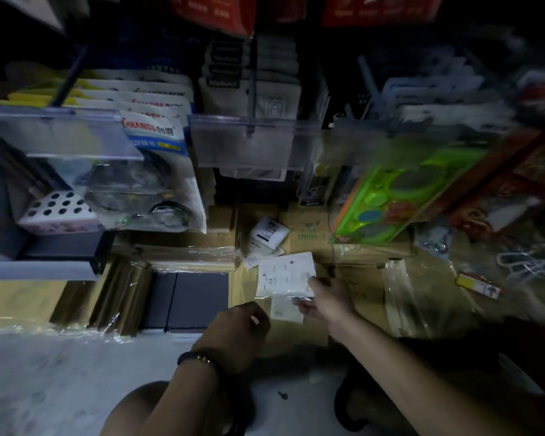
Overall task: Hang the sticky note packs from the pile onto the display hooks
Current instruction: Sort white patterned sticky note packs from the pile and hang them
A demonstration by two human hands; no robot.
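Observation:
My right hand [324, 298] pinches a white sticky note pack [285, 273] in clear wrapping, held just above the cardboard boxes [309, 229] low in the middle of the view. A second small white pack [285, 309] lies right below it, under my fingers. More white packs [268, 234] lie in a loose pile a little further back on the cardboard. My left hand [238, 335] hovers beside them with curled fingers and nothing in it. Display hooks [252, 89] with hanging goods run above.
Clear price-tag holders [249, 140] front the hooks. A blister pack labelled HANSS [151, 171] hangs at left, a green toy pack [406, 196] at right. Shrink-wrapped gold boxes [120, 297] and dark boxes [186, 297] sit on the floor left of the cardboard. Plastic bags [422, 297] lie right.

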